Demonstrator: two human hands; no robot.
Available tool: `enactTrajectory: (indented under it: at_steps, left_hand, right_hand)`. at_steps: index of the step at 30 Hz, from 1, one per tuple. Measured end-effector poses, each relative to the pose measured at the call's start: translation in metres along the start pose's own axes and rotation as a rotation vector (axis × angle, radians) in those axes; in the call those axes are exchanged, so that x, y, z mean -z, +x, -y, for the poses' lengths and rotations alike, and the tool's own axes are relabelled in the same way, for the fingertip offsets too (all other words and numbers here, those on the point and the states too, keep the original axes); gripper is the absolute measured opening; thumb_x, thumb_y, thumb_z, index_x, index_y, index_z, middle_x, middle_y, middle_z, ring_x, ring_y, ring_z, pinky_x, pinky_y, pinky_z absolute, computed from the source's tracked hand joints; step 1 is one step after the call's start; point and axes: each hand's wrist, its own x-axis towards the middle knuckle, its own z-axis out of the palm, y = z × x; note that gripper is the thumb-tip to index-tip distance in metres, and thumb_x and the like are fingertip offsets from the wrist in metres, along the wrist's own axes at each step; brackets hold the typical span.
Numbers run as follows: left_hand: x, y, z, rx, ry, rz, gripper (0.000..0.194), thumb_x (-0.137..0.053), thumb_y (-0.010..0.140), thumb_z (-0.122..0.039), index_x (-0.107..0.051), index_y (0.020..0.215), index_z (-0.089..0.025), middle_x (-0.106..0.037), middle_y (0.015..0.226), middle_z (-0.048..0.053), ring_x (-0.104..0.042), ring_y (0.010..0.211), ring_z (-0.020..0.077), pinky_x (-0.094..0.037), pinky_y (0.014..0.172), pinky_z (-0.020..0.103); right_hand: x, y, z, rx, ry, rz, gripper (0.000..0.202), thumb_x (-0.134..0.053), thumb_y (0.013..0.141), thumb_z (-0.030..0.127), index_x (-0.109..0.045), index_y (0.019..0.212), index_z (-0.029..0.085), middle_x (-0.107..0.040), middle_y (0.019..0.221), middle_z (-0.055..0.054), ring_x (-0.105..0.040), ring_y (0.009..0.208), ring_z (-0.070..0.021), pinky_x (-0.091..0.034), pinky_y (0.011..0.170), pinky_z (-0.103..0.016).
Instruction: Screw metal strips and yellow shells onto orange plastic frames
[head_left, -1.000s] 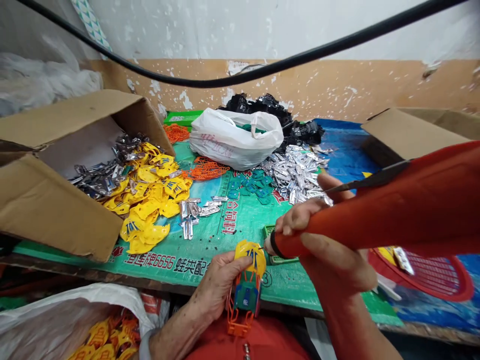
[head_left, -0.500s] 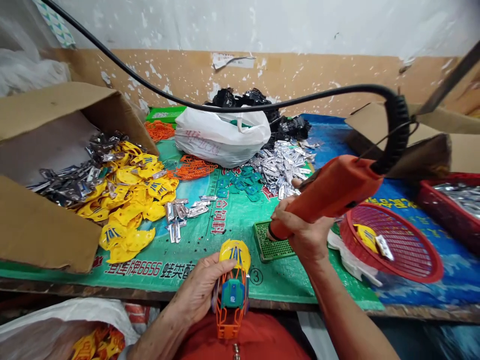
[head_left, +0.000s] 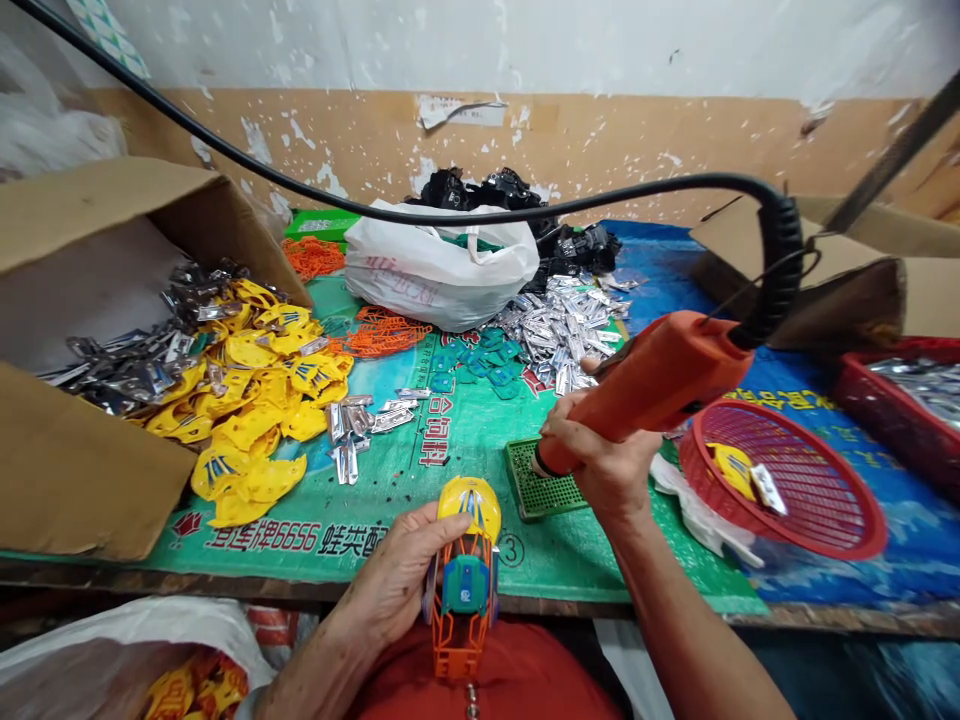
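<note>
My left hand (head_left: 401, 565) is closed around a toy car (head_left: 465, 585) with a yellow front, a green middle piece and an orange frame, held at the table's near edge. Its thumb presses on the yellow part. In my right hand (head_left: 604, 455) is an orange electric screwdriver (head_left: 664, 375), slanting down to the left. The tool's tip end is over a green perforated tray (head_left: 536, 495); the tip itself is hidden. A black cable (head_left: 480, 212) runs from the tool's top across to the upper left.
Yellow shells (head_left: 251, 400) and silvery parts spill from a cardboard box (head_left: 82, 460) on the left. A white bag (head_left: 442, 270), green pieces (head_left: 484, 360) and silver parts (head_left: 562, 325) lie further back. On the right stand a red basket (head_left: 840, 490) and a red crate (head_left: 870, 400).
The view has shifted slightly, and the cable hangs a little differently. Both hands keep the same holds, with the screwdriver still over the green tray.
</note>
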Motion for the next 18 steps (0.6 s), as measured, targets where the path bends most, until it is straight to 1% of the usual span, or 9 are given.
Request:
enactTrajectory:
  at_steps: [5,11,15,18]
  left_hand:
    - [-0.0023,-0.0011,-0.0009,0.006,-0.030,-0.036,0.027,-0.075,0.071,-0.027,-0.070,0.090,-0.009,-0.070,0.072,0.007,-0.062,0.057,0.0117,-0.050,0.052,0.019]
    - [-0.0048,-0.0013,-0.0005,0.016,-0.072,-0.026,0.025,-0.075,0.071,-0.024,-0.070,0.089,-0.008,-0.070,0.068,0.007,-0.062,0.052,0.0124,-0.052,0.050,0.021]
    - [-0.0066,-0.0016,-0.0007,-0.005,-0.077,-0.044,0.023,-0.075,0.070,-0.024,-0.069,0.084,-0.007,-0.068,0.062,0.005,-0.058,0.047,0.0103,-0.049,0.044,0.019]
    - [-0.0077,0.0001,-0.0008,-0.016,-0.069,-0.055,0.024,-0.076,0.069,-0.025,-0.068,0.085,-0.008,-0.069,0.065,0.006,-0.060,0.049,0.0110,-0.049,0.045,0.019]
  right_hand:
    - [0.0008,-0.0009,-0.0005,-0.008,-0.015,0.000,0.054,-0.079,0.057,0.018,-0.060,0.107,0.018,-0.065,0.061,0.005,-0.056,0.049,-0.0144,-0.047,0.052,-0.032]
    - [-0.0007,-0.0018,0.0025,-0.002,-0.016,0.007,0.055,-0.078,0.056,0.015,-0.060,0.108,0.018,-0.065,0.061,0.005,-0.056,0.050,-0.0136,-0.047,0.052,-0.031]
    - [-0.0019,-0.0016,0.0036,-0.009,-0.050,0.012,0.056,-0.078,0.057,0.015,-0.060,0.109,0.018,-0.065,0.061,0.005,-0.056,0.050,-0.0132,-0.047,0.051,-0.030]
    - [-0.0027,0.0004,0.0066,0.004,-0.023,0.000,0.053,-0.077,0.055,0.014,-0.061,0.105,0.018,-0.064,0.060,0.005,-0.056,0.049,-0.0131,-0.046,0.050,-0.029]
